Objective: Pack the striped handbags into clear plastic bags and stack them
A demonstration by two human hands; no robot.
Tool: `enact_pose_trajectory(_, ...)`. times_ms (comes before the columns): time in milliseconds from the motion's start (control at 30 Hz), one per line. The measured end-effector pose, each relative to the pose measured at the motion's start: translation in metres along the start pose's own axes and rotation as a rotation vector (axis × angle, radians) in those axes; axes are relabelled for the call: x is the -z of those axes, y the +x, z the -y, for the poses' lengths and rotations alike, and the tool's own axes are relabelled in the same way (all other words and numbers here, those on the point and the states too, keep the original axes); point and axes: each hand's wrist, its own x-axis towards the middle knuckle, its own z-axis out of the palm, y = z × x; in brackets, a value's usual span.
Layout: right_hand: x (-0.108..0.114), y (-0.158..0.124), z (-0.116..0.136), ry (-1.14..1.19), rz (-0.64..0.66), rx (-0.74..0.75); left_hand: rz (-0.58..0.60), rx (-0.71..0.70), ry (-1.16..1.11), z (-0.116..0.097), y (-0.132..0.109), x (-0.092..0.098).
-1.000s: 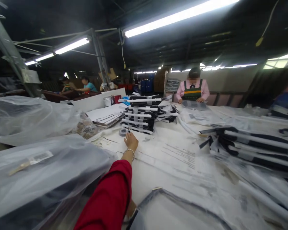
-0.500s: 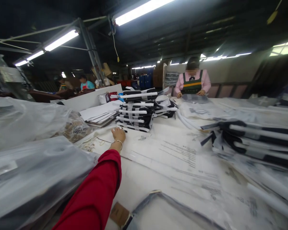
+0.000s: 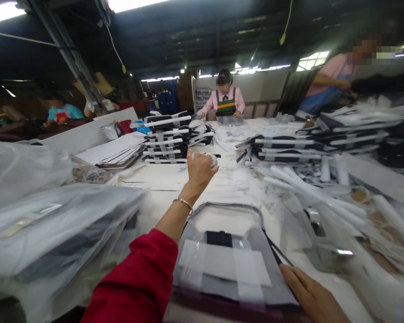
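Observation:
Ahead of me, my left hand [image 3: 202, 169] is raised over the table with its fingers curled round something small and whitish [image 3: 211, 159], too blurred to name. Below it lies a grey bag [image 3: 222, 264] with a dark looped handle [image 3: 227, 205]. Clear tape holds a white sheet [image 3: 218, 262] on the bag's front. At lower right, my right hand [image 3: 313, 294] grips the bag's right edge, its fingers close together beside the dark strap.
Stacks of black and white wrapped pieces [image 3: 166, 142] stand ahead and to the right [image 3: 286, 148]. Plastic-covered goods [image 3: 54, 237] fill the left. A tape dispenser [image 3: 326, 251] sits at right among white tubes [image 3: 323, 202]. Co-workers stand across the table [image 3: 224, 96] and at far right [image 3: 333, 80].
My left hand has left the table's left side and moved right, now curled round something whitish. The view has turned right. The bag shows more fully, and my right hand has come into view on it.

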Motion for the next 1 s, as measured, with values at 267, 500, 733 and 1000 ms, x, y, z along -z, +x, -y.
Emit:
enact_pose_trajectory(267,0.011,-0.017,0.078,-0.182,-0.199,0.232,0.132,-0.489,-0.25,-0.067,-0.14,0.037)
enact_pose_trajectory(500,-0.054,0.04,0.121,0.198,0.216,0.192,0.206,-0.48,-0.356,-0.068,-0.172,0.032)
enact_pose_trajectory(733,-0.092,0.072,0.128,-0.241,0.178,0.495,0.168,-0.347,-0.541,-0.023,-0.163,0.036)
enact_pose_trajectory(1000,-0.107,0.077,0.134,-0.368,0.157,0.71,0.536,0.227,-1.226,0.037,-0.116,0.001)
